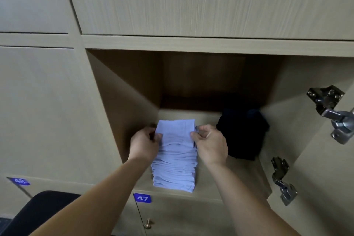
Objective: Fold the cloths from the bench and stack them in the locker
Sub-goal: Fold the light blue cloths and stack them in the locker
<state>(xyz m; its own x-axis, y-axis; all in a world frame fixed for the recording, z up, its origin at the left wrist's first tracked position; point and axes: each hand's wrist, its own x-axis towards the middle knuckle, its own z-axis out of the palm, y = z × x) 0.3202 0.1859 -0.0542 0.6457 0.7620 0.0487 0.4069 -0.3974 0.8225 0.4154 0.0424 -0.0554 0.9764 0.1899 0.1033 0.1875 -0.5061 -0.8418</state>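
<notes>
Locker (122, 101) gloom blurs a dark bundle (243, 136); both hands (145, 144) (211, 146) pinch the top cloth (177, 132).

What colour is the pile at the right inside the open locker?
Very dark, black or navy: the dark pile, head view, beside the pale blue stack.

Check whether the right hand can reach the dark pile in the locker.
Probably yes. The dark pile lies just beside the right hand in the same open locker, with nothing between them; but that hand pinches the top cloth of the pale stack and would have to let go.
</notes>
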